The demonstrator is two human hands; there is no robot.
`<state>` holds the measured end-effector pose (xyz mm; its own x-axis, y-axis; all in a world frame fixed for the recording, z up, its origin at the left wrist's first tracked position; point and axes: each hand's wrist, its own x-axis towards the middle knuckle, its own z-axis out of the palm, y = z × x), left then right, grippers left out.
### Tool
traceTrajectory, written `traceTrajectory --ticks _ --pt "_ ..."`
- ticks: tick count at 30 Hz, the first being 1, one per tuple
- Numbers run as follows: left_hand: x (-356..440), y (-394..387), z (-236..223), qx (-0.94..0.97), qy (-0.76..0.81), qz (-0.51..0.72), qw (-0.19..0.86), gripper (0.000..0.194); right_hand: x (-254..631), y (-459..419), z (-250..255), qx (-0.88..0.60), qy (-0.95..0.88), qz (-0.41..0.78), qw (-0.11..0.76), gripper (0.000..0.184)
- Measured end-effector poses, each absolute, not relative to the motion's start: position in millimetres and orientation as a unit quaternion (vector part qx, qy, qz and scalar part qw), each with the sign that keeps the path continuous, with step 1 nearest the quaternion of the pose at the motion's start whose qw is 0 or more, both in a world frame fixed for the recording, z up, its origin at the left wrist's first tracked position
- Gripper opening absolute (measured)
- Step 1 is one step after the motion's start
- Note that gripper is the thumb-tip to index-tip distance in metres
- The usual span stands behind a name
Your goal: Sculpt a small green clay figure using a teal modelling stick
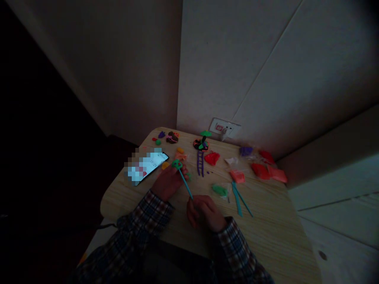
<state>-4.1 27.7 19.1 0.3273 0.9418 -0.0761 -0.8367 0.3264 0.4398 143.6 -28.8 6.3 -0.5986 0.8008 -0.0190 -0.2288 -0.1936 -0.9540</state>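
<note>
My left hand (169, 182) rests on the wooden table (266, 228), fingers pinched round a small green clay piece (177, 164). My right hand (205, 212) is closed on the near end of a thin teal modelling tool (186, 184), whose tip reaches the green piece. Both sleeves are plaid. A purple clay ladder (200, 163) lies just beyond the hands, below a dark round clay figure with green leaves (201, 142).
A lit phone (148, 165) lies at the left. Two more teal tools (240, 199) and a green clay lump (219, 190) lie right of my hands. Red, orange, purple and white clay packets (268, 170) are spread at the back right. A wall socket (225, 127) sits behind.
</note>
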Motion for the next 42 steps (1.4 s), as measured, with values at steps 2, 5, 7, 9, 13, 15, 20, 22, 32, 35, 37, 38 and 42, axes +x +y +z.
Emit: traceTrajectory --ticks 2,5,7,9,13,15,20,22,32,35,37,38,42 --pt "-4.3 27.6 18.9 0.159 0.158 0.559 0.798 0.014 143.2 -28.3 7.5 -0.274 -0.520 0.727 0.356 0.044" --pt "-3.5 27.2 21.1 0.145 0.153 0.563 0.799 0.007 143.0 -27.4 9.5 -0.294 -0.517 0.723 0.351 0.046" --pt "-2.8 26.7 23.7 0.137 0.148 0.564 0.801 0.007 142.9 -26.9 10.5 -0.309 -0.520 0.720 0.340 0.048" --pt "-2.3 25.9 26.2 0.134 0.143 0.568 0.799 0.009 142.5 -26.2 11.3 -0.321 -0.524 0.718 0.327 0.051" --pt "-2.7 24.7 28.2 0.143 0.145 0.584 0.786 0.009 140.3 -24.9 13.4 -0.352 -0.537 0.692 0.331 0.054" --pt "-3.2 24.6 27.9 0.145 0.146 0.591 0.780 0.009 138.7 -24.4 14.4 -0.364 -0.541 0.675 0.344 0.052" --pt "-3.4 24.4 27.0 0.147 0.153 0.592 0.777 0.008 136.1 -24.3 14.4 -0.389 -0.551 0.633 0.380 0.040" --pt "-3.3 24.5 26.8 0.150 0.163 0.594 0.773 0.007 136.1 -24.5 13.5 -0.412 -0.558 0.605 0.391 0.036" --pt "-1.0 27.4 25.6 0.163 0.201 0.605 0.753 0.004 137.8 -26.9 13.0 -0.418 -0.585 0.582 0.379 0.033" --pt "-0.1 27.6 25.1 0.179 0.218 0.610 0.741 0.007 137.4 -27.1 15.5 -0.407 -0.596 0.583 0.374 0.035" --pt "0.1 28.1 24.1 0.191 0.236 0.614 0.729 0.007 136.5 -26.7 16.4 -0.396 -0.586 0.604 0.367 0.036" --pt "0.2 28.4 23.4 0.196 0.245 0.617 0.722 0.006 136.0 -26.4 16.5 -0.388 -0.574 0.622 0.365 0.037" --pt "0.0 29.5 20.2 0.203 0.261 0.629 0.704 0.002 135.5 -24.4 14.2 -0.340 -0.507 0.712 0.347 0.039"
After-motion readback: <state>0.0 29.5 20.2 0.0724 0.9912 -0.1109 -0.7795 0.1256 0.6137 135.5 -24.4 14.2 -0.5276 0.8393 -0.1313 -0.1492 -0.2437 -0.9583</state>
